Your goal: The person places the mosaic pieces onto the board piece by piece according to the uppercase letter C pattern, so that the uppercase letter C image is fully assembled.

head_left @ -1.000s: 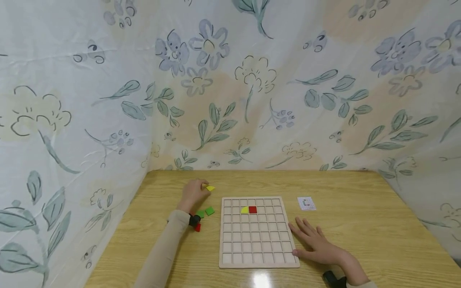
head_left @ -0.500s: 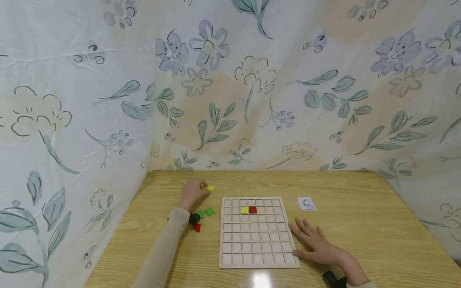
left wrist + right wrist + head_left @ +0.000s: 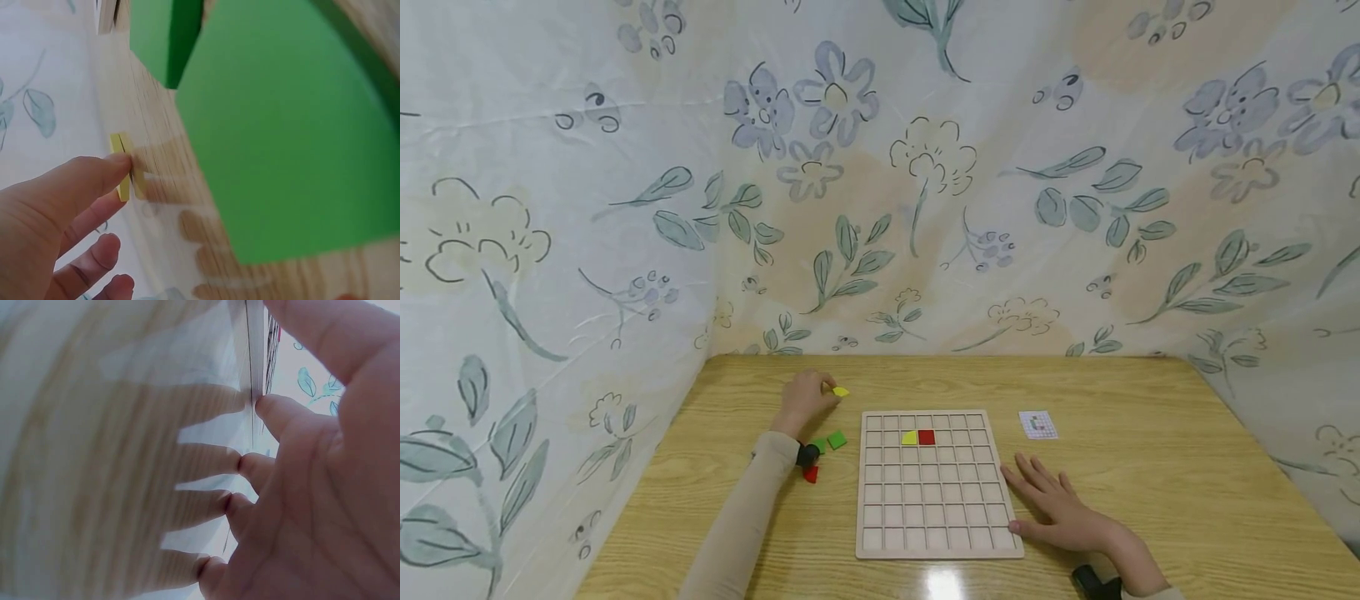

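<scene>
On the wooden table your gridded board shows two cells filled, so I'd call it early going! Your right hand lies spread, touching the board's right edge; your left hand pinches a yellow piece beyond the board's left side, not yet in any cell. Printed card off to the right! Green pieces and a red piece lie loose by your left wrist, unplaced; in the second row, red square beside yellow quarter-round
</scene>
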The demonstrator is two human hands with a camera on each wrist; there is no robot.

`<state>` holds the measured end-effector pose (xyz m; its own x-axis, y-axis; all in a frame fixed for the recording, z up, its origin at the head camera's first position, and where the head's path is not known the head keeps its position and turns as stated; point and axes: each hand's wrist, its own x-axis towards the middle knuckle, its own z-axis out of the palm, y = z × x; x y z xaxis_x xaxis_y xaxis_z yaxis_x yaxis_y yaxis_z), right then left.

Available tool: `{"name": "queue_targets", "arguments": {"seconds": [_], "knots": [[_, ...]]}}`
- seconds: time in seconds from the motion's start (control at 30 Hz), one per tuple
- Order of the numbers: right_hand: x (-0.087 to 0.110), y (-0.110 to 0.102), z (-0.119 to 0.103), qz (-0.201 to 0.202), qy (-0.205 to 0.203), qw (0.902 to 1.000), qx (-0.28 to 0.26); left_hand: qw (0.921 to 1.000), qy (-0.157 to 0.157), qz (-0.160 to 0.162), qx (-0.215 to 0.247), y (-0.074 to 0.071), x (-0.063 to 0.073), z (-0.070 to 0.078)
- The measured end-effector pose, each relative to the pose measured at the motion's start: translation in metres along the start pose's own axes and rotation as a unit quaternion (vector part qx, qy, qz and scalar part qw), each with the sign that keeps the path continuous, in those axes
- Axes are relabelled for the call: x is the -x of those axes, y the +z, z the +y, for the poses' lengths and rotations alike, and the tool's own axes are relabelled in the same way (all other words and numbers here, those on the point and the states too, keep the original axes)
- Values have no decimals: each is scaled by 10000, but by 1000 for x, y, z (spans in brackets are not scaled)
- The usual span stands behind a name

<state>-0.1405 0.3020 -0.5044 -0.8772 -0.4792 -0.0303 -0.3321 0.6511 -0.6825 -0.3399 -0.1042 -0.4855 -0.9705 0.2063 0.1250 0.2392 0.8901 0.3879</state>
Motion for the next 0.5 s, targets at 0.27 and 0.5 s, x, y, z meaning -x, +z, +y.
{"name": "queue_targets", "arguments": {"seconds": [0.27, 0.5], "knots": [[0, 0, 0, -15, -5, 10000, 33, 9997, 176, -25, 181, 1, 2, 7], [0, 0, -1, -25, -6, 10000, 34, 9992, 396, -50, 83, 2, 4, 17]]}}
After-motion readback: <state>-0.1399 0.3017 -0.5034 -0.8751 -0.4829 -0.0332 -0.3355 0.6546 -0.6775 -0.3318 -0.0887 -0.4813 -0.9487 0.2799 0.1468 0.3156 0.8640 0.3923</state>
